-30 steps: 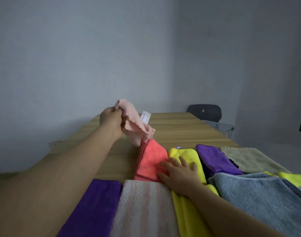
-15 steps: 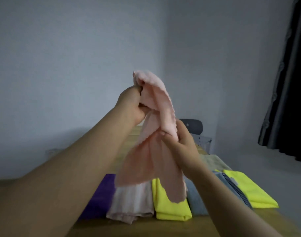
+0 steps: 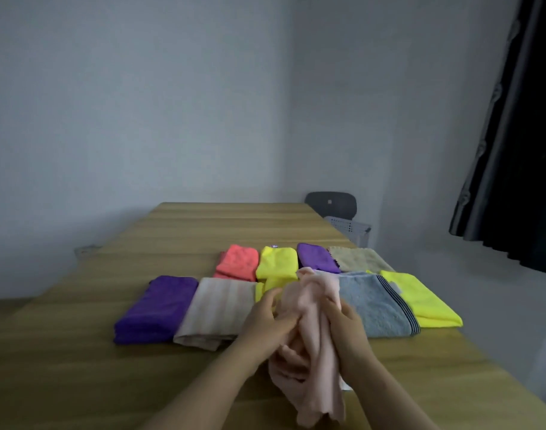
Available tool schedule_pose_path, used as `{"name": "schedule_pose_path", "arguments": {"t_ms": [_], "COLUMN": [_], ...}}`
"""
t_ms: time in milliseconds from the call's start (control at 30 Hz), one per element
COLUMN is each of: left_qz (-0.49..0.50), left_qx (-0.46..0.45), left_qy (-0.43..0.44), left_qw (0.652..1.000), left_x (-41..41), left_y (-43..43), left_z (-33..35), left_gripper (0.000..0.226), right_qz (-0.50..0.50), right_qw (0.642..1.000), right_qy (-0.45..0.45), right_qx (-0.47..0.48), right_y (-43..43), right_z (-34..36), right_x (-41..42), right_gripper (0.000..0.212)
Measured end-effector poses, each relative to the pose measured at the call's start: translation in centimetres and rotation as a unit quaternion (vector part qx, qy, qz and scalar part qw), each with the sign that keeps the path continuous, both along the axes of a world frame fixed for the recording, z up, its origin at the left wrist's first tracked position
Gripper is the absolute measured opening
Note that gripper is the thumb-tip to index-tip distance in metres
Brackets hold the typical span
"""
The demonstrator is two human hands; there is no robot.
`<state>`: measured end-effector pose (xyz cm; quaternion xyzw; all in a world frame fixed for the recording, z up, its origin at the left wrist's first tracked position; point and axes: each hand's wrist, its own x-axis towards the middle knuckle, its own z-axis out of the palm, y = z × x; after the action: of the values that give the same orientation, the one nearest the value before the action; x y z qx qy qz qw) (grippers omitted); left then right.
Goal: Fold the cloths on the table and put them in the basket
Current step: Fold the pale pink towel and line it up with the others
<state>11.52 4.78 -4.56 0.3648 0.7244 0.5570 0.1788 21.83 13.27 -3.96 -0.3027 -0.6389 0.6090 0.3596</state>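
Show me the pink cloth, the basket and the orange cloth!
pink cloth (image 3: pixel 313 305): head view, bunched upper part.
basket (image 3: pixel 347 227): head view, perforated side wall.
orange cloth (image 3: pixel 239 260): head view, folded top.

Cloths (image 3: pixel 222 305) on table (image 3: pixel 79 367), basket (image 3: pixel 347 228) behind

The room was dim, lit flat and bluish, with the wall (image 3: pixel 141 119) evenly grey. Soft, faint shadows lay under the folded cloths (image 3: pixel 159 308) on the table (image 3: pixel 79 352). Motion blur smeared the left hand (image 3: pixel 265 318), right hand (image 3: pixel 346 321) and pink cloth (image 3: pixel 315 305); wide-angle distortion slanted the curtain (image 3: pixel 520 150) at the right edge
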Motion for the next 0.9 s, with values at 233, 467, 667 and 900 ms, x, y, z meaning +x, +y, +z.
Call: {"name": "schedule_pose_path", "arguments": {"t_ms": [233,467,667,900], "left_qz": [0.015,-0.023,0.032,0.132], "left_qx": [-0.022,-0.052,-0.007,0.078], "left_qy": [0.101,0.092,0.157,-0.011], "left_qw": [0.995,0.994,0.987,0.988], "left_x": [-1.5,-1.9,-2.1,-3.3], "left_y": [1.0,0.7,-1.0,-1.3], "left_z": [-3.1,-3.2,-2.2,-0.9], "left_gripper": [0.051,0.023,0.022,0.005], "right_qz": [-0.011,-0.006,-0.006,-0.018], "right_qw": [1.0,1.0,0.999,0.998], "right_qy": [0.012,0.021,0.035,0.056], "right_qx": [0.015,0.018,0.011,-0.005], "right_y": [1.7,1.9,1.2,1.0], "right_z": [-2.6,-3.0,-2.8,-2.4], "right_x": [-0.8,-0.9,-0.4,0.3], "right_gripper": [0.024,0.023,0.023,0.024]}}
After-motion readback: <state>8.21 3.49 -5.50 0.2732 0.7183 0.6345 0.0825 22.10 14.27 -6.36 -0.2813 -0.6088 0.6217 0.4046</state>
